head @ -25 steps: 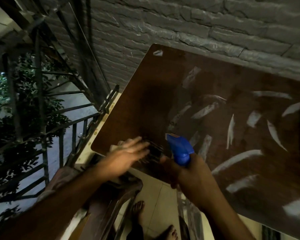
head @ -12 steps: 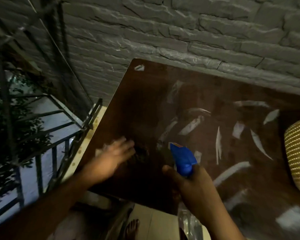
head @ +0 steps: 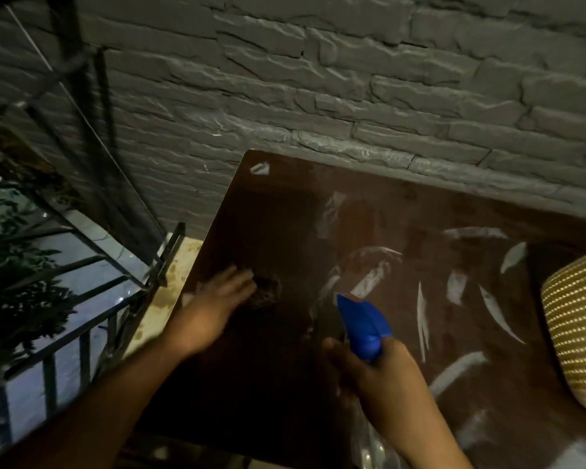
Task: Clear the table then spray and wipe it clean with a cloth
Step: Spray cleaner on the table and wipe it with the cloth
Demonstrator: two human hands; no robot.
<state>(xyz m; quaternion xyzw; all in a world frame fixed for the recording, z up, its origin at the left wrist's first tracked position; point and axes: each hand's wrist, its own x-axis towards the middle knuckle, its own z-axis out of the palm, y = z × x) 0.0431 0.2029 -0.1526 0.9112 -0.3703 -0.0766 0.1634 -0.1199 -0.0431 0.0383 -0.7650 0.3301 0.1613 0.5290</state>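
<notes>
Pressing flat L hand [head: 222,292] on table [head: 278,211], R hand [head: 383,370] gripping spray bottle [head: 362,323], woven basket [head: 579,330] at right, railing [head: 82,275] left.

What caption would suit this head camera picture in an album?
Left hand wipes a dark cloth across the brown table; right hand holds a blue spray bottle.

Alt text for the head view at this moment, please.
A left hand presses a dark cloth flat on a brown table streaked with white smears, while the right hand grips a blue spray bottle. A woven basket sits at the right edge.
</notes>
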